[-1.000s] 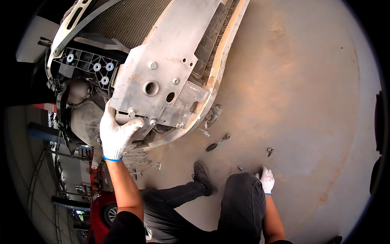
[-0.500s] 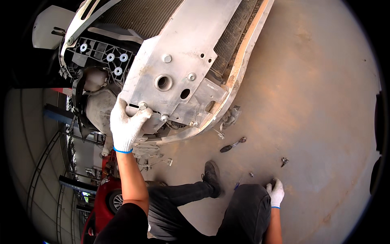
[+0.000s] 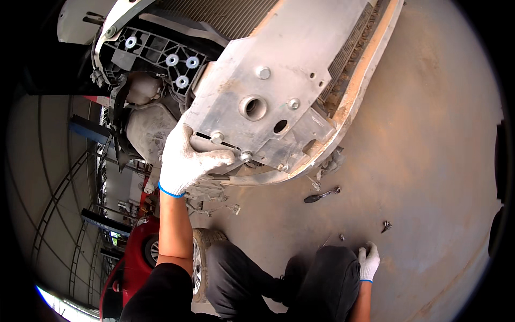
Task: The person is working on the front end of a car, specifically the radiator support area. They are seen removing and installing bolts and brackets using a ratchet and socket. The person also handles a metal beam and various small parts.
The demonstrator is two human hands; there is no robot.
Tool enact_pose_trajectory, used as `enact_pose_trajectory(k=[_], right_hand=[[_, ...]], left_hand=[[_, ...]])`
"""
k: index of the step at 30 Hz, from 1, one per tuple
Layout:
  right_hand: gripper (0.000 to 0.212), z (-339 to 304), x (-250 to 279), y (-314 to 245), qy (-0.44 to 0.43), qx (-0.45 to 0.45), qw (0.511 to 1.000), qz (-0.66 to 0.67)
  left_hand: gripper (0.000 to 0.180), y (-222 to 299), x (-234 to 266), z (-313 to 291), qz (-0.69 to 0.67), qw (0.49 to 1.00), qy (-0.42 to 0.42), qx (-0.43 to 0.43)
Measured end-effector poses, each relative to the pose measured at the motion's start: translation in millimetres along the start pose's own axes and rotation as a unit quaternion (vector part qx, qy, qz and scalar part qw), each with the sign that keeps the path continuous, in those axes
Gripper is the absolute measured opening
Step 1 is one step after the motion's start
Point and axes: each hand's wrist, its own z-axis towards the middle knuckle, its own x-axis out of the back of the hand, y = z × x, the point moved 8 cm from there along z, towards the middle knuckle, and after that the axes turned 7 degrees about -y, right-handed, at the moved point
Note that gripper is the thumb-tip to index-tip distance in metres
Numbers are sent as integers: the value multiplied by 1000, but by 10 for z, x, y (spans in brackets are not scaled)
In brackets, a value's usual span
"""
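Note:
At the front of a partly stripped car, my left hand [image 3: 185, 155], in a white knit glove with a blue cuff, grips the near left end of the silver metal bumper beam [image 3: 228, 102]. Its thumb lies across the front face below a bolt head [image 3: 216, 138]; the other fingers are partly hidden at the beam's edge. A round threaded hole [image 3: 252, 108] and further bolts show on the beam. My right hand [image 3: 368, 261], gloved alike, hangs low beside my right knee, its fingers loosely apart and holding nothing visible.
On the concrete floor lie a ratchet wrench [image 3: 322, 195] with a dark handle, a small metal piece [image 3: 387, 226] and a smaller one [image 3: 341, 237]. A wheel [image 3: 206, 257] stands by my left leg, with a red car [image 3: 134, 268] beyond. A black bracket [image 3: 161, 61] borders the beam.
My view has shifted, so the beam sits further right. My left thumb has slid along the beam, and the wheel shows beside my leg. The right hand's fingers are less curled.

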Motion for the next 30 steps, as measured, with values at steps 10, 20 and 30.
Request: enact_pose_trajectory(k=[10,20,30], right_hand=[[28,334,666,-1779,58,87,985,139],[19,-339,1050,-5851,128,539,817,159],[20,-306,603,-6790,261,447,850,-97]], left_hand=[[95,101,226,-55,155,979,33,-130],[46,-1015,1071,-1004,-36,919,310,-241],[34,-2544,1568,-1336,-51,914,368,-161]])
